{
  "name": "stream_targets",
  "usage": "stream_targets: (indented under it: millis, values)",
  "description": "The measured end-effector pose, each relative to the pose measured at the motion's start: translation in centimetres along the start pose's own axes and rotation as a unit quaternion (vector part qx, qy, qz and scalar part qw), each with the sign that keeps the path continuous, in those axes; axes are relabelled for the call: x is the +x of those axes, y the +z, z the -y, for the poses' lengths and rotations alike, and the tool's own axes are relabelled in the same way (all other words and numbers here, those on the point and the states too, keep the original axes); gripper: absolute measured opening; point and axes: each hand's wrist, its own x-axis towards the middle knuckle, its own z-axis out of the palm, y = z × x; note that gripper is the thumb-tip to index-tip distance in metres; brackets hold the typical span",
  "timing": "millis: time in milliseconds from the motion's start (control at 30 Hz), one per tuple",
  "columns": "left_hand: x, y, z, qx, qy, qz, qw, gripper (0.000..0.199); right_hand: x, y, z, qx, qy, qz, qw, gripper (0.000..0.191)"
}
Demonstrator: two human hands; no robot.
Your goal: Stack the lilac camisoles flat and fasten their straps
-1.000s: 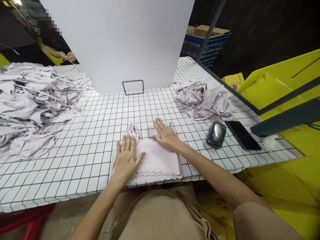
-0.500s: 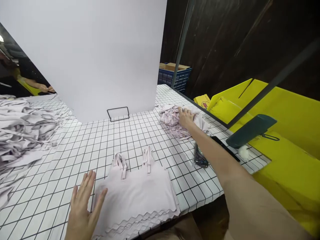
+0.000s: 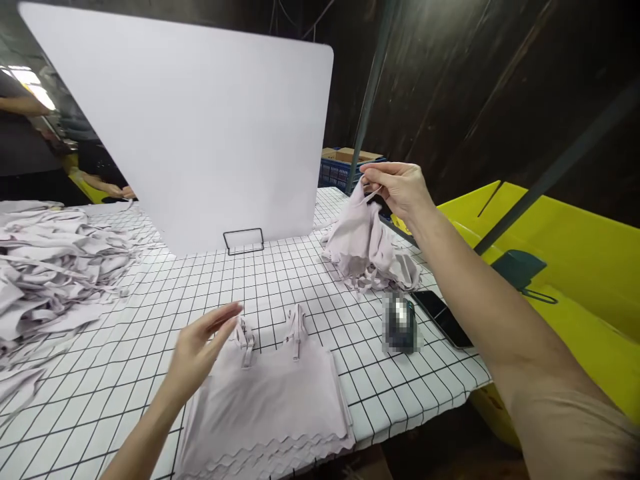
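My right hand is raised over the far right of the table, pinching a pale pink camisole near its upper edge. The lower part of that camisole hangs down onto a crumpled heap of similar garments. Near the front edge, a flat stack of pale pink camisoles lies with its straps pointing away from me and wavy hems toward me. My left hand hovers at the stack's left strap, thumb and fingers apart, holding nothing. Whether its fingertips touch the strap, I cannot tell.
A big white board stands behind on a black wire stand. Loose pale fabric is heaped at left. A phone and a dark, blurred-out object lie at right, beside a yellow bin. Another person's hands show far left.
My right hand has risen from the heap, lifting a camisole by its edge. My left hand has moved from the stack's left side up toward the left strap. The view has tilted upward.
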Motion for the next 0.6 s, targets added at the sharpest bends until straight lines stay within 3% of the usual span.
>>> stream_targets:
  millis: [133, 267, 333, 467, 600]
  values:
    - [3.7, 5.9, -4.6, -0.126, 0.026, 0.099, 0.987, 0.046, -1.6, 5.5, 4.0, 0.075, 0.029, 0.109, 0.991, 0.01]
    - [6.8, 9.6, -6.1, -0.144, 0.068, 0.1, 0.982, 0.102, -3.5, 9.4, 6.0, 0.104, 0.055, 0.208, 0.971, 0.01]
    - [8.1, 9.5, -5.8, -0.164, 0.073, 0.09, 0.98, 0.099, -3.8, 10.0, 6.6, 0.108, 0.058, 0.244, 0.962, 0.012]
    - [9.4, 6.9, -5.1, -0.205, 0.049, 0.056, 0.976, 0.034, -2.6, 9.1, 6.7, 0.133, 0.054, 0.222, 0.964, 0.011]
    - [9.7, 5.5, -5.6, -0.291, 0.01, 0.052, 0.955, 0.025, -1.9, 9.4, 5.1, 0.161, 0.07, 0.19, 0.966, 0.01]
